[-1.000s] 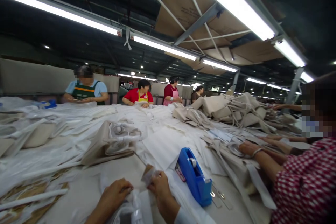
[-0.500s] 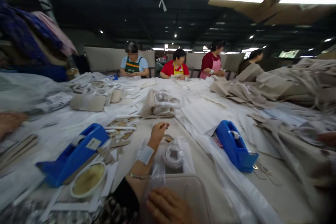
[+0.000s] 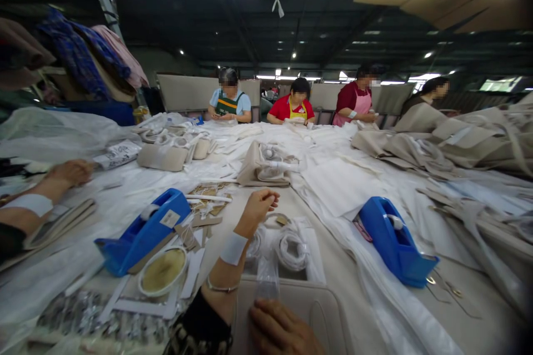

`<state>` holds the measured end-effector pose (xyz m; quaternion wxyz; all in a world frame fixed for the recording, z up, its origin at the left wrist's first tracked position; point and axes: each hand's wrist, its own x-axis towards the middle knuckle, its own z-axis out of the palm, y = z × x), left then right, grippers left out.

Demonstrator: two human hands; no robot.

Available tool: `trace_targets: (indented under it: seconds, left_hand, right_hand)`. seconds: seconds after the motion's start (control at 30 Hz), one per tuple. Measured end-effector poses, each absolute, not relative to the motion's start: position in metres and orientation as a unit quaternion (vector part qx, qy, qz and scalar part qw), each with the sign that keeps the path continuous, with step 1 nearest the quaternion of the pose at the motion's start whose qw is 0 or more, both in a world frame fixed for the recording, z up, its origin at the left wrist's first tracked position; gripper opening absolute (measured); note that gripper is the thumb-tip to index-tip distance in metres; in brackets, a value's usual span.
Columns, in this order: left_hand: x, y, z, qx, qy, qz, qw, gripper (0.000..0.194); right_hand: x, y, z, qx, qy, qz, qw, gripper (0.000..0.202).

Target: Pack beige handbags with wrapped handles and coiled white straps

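"Two hands of the wearer's are in view. How do they stand?"

"Left hand (image 3: pixel 259 205) half curled above the coils; can't tell if it grips anything. Right hand (image 3: pixel 287 328) has its fingers laid flat on one beige bag (image 3: pixel 300 295), bottom centre, near edge of the table."

"Coils?"

"Two pale coils (image 3: pixel 292 248), just beyond the bag's far edge, one clear strip (image 3: pixel 267 273) between them."

"Round about?"

"Two blue tape dispensers (image 3: pixel 139 237), one either side; one round dish (image 3: pixel 162 270); four people (image 3: pixel 295 113) opposite."
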<state>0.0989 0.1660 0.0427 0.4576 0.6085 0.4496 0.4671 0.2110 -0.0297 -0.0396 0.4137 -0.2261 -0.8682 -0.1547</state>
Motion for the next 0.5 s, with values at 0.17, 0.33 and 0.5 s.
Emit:
trace_targets:
  seconds: [0.17,0.33,0.5]
  left_hand:
    - [0.107,0.151,0.044,0.718,0.468,0.344,0.384,0.021]
    - [0.136,0.152,0.051,0.806,0.431,0.273,0.300,0.023]
    - [0.173,0.141,0.057,0.873,0.330,0.226,0.278,0.030]
  right_hand:
    - [0.212,-0.031,-0.029,-0.227,-0.871,-0.145,0.411,0.026]
    - [0.210,-0.027,-0.030,-0.229,-0.863,-0.133,0.431,0.026]
    - [0.208,-0.029,-0.044,-0.253,-0.858,-0.032,0.445,0.017]
